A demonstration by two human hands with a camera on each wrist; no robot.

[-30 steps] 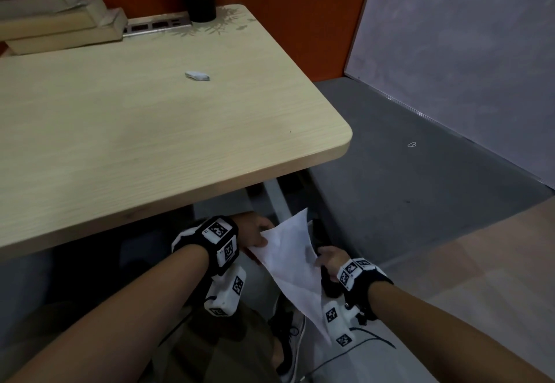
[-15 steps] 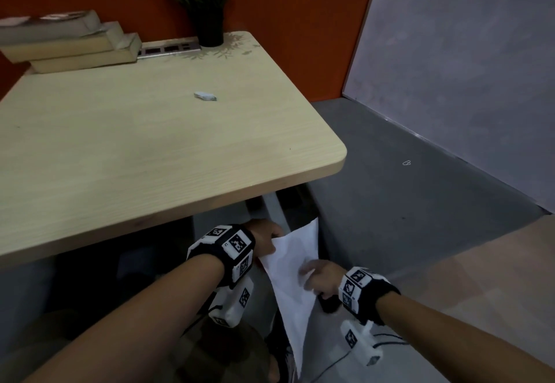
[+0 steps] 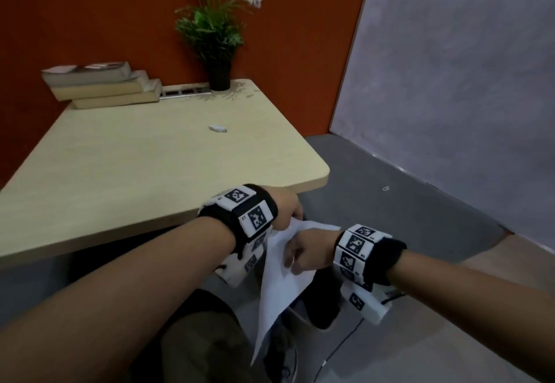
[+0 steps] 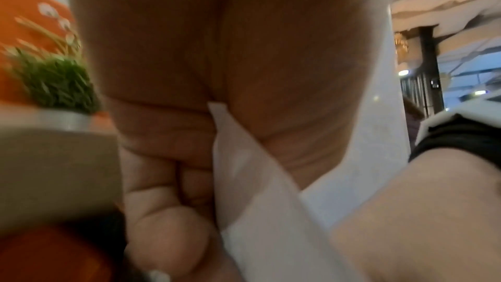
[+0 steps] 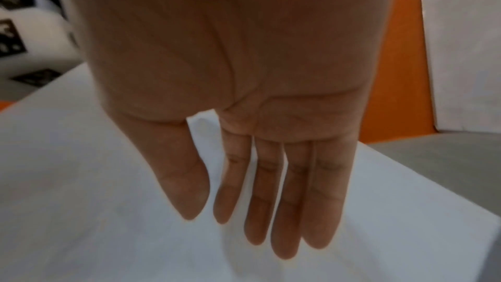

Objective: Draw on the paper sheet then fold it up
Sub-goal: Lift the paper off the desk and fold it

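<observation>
A white paper sheet [image 3: 277,283] hangs in the air just below the front right corner of the wooden table [image 3: 135,166]. My left hand [image 3: 288,210] pinches its top edge; in the left wrist view the paper [image 4: 254,190] runs between the curled fingers [image 4: 162,211] and the thumb. My right hand [image 3: 303,252] lies against the sheet's right side. Its fingers [image 5: 273,196] are straight and close together over the paper [image 5: 95,211]. The sheet's lower tip points down toward my lap.
On the table lie a small white scrap [image 3: 217,128], a stack of books [image 3: 102,85] at the back left, a power strip [image 3: 184,92] and a potted plant [image 3: 216,40]. Orange wall behind, grey wall at right, grey floor [image 3: 405,217] below.
Both hands have risen with the paper from under the table toward its front edge. The right hand slid onto the sheet's face with flat fingers. The view tilted upward.
</observation>
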